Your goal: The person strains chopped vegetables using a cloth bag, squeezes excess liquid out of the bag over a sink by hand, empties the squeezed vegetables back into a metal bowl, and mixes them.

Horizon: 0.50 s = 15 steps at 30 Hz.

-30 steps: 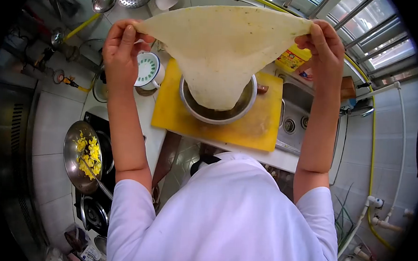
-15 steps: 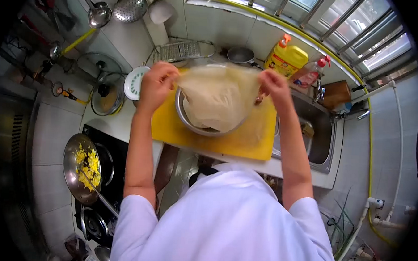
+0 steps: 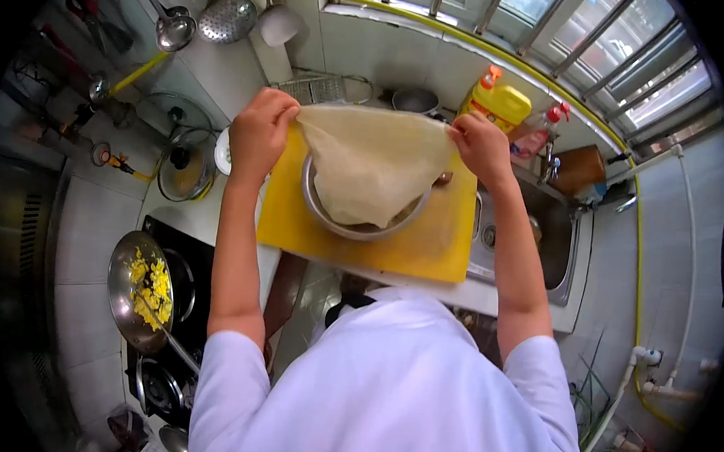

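Note:
A thin cream-coloured cloth [image 3: 374, 157] is stretched between my two hands, its upper edge nearly straight. My left hand [image 3: 260, 135] pinches its upper left corner. At the upper right corner, my right hand [image 3: 482, 146] grips the cloth with closed fingers. The lower part of the cloth sags into a round metal bowl [image 3: 347, 228], covering most of the inside. Under the bowl lies a yellow cutting board [image 3: 434, 258]. A small brown end of something [image 3: 444, 179] sticks out at the bowl's right side, mostly hidden.
Left, a wok [image 3: 132, 320] with yellow scrambled egg and a metal utensil sits over the black stove [image 3: 200, 262]. A lidded pot [image 3: 187, 164] stands behind it. Right are a sink [image 3: 561, 253], a yellow bottle [image 3: 499, 102] and a pink pump bottle [image 3: 533, 133]. Ladles [image 3: 176, 30] hang upper left.
My hands have moved slightly apart, the left one outward and up. The cloth's upper edge has gone from blurred and loose to taut, its lower part still in the bowl.

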Each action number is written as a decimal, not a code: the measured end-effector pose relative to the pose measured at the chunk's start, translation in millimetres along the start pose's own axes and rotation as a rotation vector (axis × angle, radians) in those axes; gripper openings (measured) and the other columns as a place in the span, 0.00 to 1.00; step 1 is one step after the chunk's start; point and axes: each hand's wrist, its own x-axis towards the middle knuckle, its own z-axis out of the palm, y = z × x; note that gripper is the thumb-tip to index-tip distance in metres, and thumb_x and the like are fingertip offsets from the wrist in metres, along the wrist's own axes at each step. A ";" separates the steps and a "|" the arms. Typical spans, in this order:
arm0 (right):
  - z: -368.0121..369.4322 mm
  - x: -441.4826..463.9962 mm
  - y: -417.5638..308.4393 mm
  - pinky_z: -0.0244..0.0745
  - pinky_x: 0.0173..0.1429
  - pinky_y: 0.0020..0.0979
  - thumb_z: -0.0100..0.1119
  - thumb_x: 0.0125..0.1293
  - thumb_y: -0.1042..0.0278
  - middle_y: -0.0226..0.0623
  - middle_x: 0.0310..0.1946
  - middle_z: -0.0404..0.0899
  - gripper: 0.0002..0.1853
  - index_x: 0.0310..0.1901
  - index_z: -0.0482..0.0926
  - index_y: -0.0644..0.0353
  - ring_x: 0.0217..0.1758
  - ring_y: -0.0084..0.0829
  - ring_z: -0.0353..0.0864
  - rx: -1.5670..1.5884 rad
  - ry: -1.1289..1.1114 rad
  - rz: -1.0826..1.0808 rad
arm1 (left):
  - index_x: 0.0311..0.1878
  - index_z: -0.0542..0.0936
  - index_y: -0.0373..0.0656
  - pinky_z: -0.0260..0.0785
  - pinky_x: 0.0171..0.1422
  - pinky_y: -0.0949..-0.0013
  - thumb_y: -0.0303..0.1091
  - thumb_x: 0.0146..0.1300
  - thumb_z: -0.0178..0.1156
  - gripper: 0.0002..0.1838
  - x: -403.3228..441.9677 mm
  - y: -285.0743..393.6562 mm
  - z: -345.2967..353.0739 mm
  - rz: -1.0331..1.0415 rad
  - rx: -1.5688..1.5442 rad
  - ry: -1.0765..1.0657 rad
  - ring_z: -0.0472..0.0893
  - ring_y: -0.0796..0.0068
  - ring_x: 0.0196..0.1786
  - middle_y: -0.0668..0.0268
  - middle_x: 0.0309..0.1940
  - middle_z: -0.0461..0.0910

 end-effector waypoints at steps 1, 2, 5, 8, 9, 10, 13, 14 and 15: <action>-4.1 7.4 5.2 0.74 0.40 0.35 0.62 0.58 0.64 0.36 0.35 0.78 0.09 0.36 0.78 0.58 0.36 0.35 0.80 0.242 0.135 0.058 | 0.33 0.78 0.40 0.67 0.29 0.76 0.28 0.62 0.58 0.03 4.1 4.1 -5.5 -0.227 -0.391 0.105 0.77 0.81 0.26 0.67 0.29 0.76; -5.3 5.4 8.6 0.75 0.42 0.36 0.63 0.56 0.64 0.37 0.37 0.78 0.09 0.36 0.78 0.57 0.37 0.36 0.80 0.488 0.250 0.133 | 0.33 0.78 0.40 0.67 0.28 0.76 0.28 0.61 0.58 0.03 -0.5 8.8 -12.0 -0.469 -0.782 0.194 0.77 0.80 0.25 0.67 0.29 0.76; -52.3 16.6 -37.5 0.66 0.59 0.40 0.67 0.53 0.60 0.39 0.50 0.75 0.22 0.49 0.75 0.56 0.55 0.39 0.73 0.044 0.515 -0.216 | 0.35 0.77 0.38 0.69 0.30 0.79 0.26 0.63 0.56 0.02 6.9 7.5 -9.3 -0.395 -0.915 0.292 0.75 0.82 0.26 0.67 0.34 0.77; -55.5 30.2 -79.9 0.59 0.66 0.42 0.69 0.50 0.57 0.39 0.54 0.73 0.28 0.54 0.73 0.52 0.60 0.42 0.68 0.010 0.518 -0.342 | 0.37 0.76 0.36 0.71 0.34 0.79 0.25 0.64 0.55 0.02 14.7 17.9 -9.2 -0.290 -1.132 0.298 0.76 0.83 0.29 0.67 0.38 0.77; -45.8 33.7 -92.3 0.59 0.66 0.43 0.69 0.49 0.56 0.38 0.53 0.73 0.29 0.54 0.72 0.51 0.59 0.42 0.69 0.019 0.445 -0.360 | 0.36 0.76 0.36 0.71 0.34 0.80 0.25 0.64 0.55 0.03 15.5 24.6 -7.3 -0.274 -1.163 0.338 0.76 0.83 0.28 0.67 0.38 0.77; -36.3 35.3 -94.0 0.58 0.66 0.43 0.68 0.49 0.56 0.38 0.52 0.75 0.28 0.52 0.73 0.51 0.58 0.41 0.70 -0.014 0.264 -0.376 | 0.36 0.76 0.36 0.71 0.34 0.80 0.25 0.64 0.55 0.03 15.3 29.0 -6.0 -0.256 -1.193 0.379 0.76 0.83 0.28 0.67 0.38 0.77; 1.2 46.5 -80.3 0.67 0.58 0.40 0.64 0.52 0.59 0.36 0.36 0.82 0.13 0.38 0.80 0.54 0.44 0.39 0.79 -0.211 -0.313 -0.385 | 0.42 0.75 0.39 0.70 0.39 0.79 0.26 0.61 0.58 0.07 1.1 48.4 1.4 -0.433 -0.968 0.495 0.76 0.81 0.36 0.64 0.45 0.74; 5.4 43.9 -69.0 0.67 0.58 0.40 0.64 0.52 0.59 0.36 0.36 0.82 0.13 0.38 0.80 0.54 0.44 0.39 0.79 -0.215 -0.310 -0.387 | 0.45 0.75 0.39 0.70 0.40 0.78 0.26 0.60 0.60 0.10 -7.1 56.3 2.0 -0.586 -0.759 0.605 0.75 0.79 0.40 0.63 0.47 0.73; 4.2 43.6 -58.5 0.71 0.51 0.37 0.63 0.52 0.61 0.36 0.32 0.82 0.10 0.34 0.80 0.55 0.38 0.39 0.80 0.120 -0.139 -0.169 | 0.50 0.74 0.43 0.68 0.49 0.66 0.31 0.59 0.60 0.15 -22.9 63.3 1.5 -0.581 -0.581 0.626 0.71 0.71 0.50 0.60 0.52 0.70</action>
